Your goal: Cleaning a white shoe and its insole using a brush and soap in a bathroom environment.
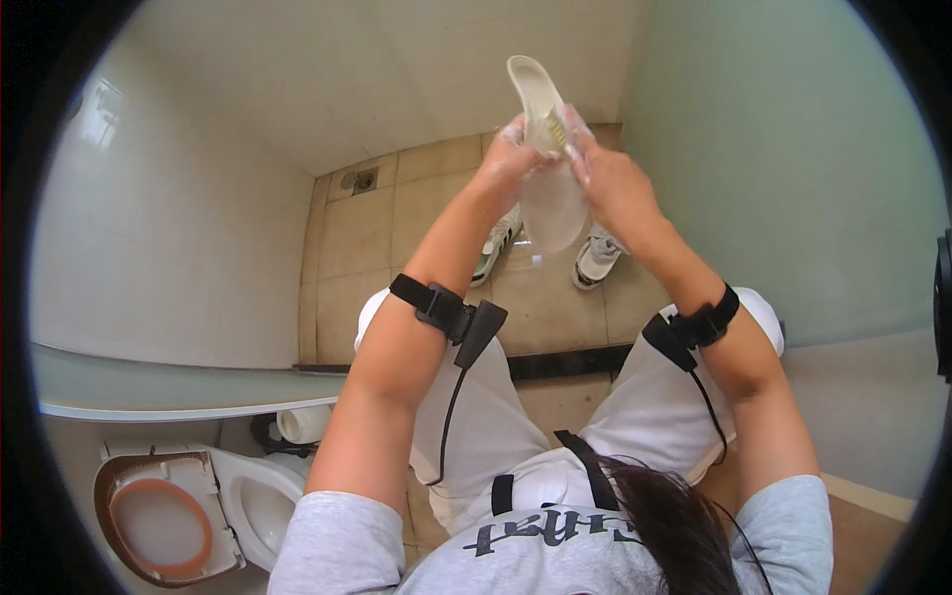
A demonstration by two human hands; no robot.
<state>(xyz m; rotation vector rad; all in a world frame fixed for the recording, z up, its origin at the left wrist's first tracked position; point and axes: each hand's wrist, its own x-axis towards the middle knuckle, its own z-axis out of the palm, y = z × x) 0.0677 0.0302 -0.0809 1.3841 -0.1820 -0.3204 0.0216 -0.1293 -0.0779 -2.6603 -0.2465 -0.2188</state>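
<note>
A long white slipper is held up in front of me, its narrow end pointing away and its broad rounded end toward me. Around its middle, on the left side, my left hand is closed, with white suds on the fingers. My right hand, also soapy, grips a small brush whose yellowish bristles rest against the slipper; its handle is mostly hidden by the fingers.
Beneath the hands are my feet in a left shoe and a right shoe on the tiled floor. A floor drain lies far left. A greenish panel rises on the right. At lower left stands a toilet with its lid raised.
</note>
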